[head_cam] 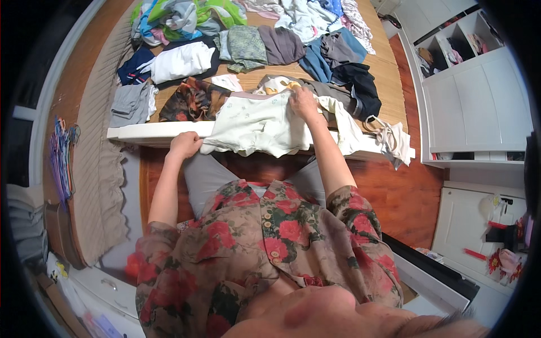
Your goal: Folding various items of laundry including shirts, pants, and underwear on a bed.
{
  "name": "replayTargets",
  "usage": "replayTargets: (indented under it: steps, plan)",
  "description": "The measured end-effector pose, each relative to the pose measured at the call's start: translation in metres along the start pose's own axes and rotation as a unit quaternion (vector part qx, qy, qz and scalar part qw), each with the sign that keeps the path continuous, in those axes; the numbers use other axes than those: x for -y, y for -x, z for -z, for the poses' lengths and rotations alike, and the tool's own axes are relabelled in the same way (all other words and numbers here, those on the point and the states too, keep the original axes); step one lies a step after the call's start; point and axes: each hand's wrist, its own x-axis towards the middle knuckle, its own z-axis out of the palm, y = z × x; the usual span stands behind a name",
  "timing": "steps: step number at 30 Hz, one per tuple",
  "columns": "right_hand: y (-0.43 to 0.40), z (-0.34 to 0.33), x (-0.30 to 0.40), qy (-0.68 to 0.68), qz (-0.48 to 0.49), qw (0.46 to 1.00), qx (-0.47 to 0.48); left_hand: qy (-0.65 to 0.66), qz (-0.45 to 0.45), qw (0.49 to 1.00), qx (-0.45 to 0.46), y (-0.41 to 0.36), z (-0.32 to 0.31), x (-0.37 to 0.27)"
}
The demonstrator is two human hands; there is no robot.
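Observation:
A pale, long-sleeved top with small printed motifs lies spread over the white front rail of a wooden bed-like surface. My left hand is closed on the left end of the top, at the rail. Across its upper right part, my right hand has curled fingers gripping the cloth. One sleeve hangs to the right over the rail. Behind the top lie a dark brown-orange patterned garment and a white cloth with yellow print, partly covered.
Folded garments lie behind: grey, white, green patterned and black. A green and blue pile sits far left. Beige straps and cloth hang off the rail's right end. Hangers are left; a white cabinet stands right.

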Motion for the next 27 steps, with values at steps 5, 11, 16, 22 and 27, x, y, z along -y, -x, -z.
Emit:
replayTargets:
  steps: [5,11,16,22,27]
  plan:
    - [-0.007,-0.008,0.021,0.099,-0.001,0.988,0.117,0.084,-0.043,0.989,-0.114,-0.016,0.000,-0.032]
    - [-0.009,-0.003,0.003,-0.074,-0.084,0.985,0.133,0.082,-0.177,0.963,-0.185,-0.075,-0.021,-0.095]
    - [0.000,-0.004,-0.009,-0.088,-0.077,0.976,0.185,0.020,-0.143,0.985,-0.097,-0.108,-0.025,-0.130]
    - [0.006,-0.001,-0.004,-0.016,-0.057,0.986,0.156,-0.016,-0.141,0.989,-0.035,-0.116,-0.030,-0.132]
    - [0.015,-0.001,-0.011,-0.120,-0.132,0.976,0.125,-0.064,-0.111,0.991,0.038,-0.120,-0.028,-0.124]
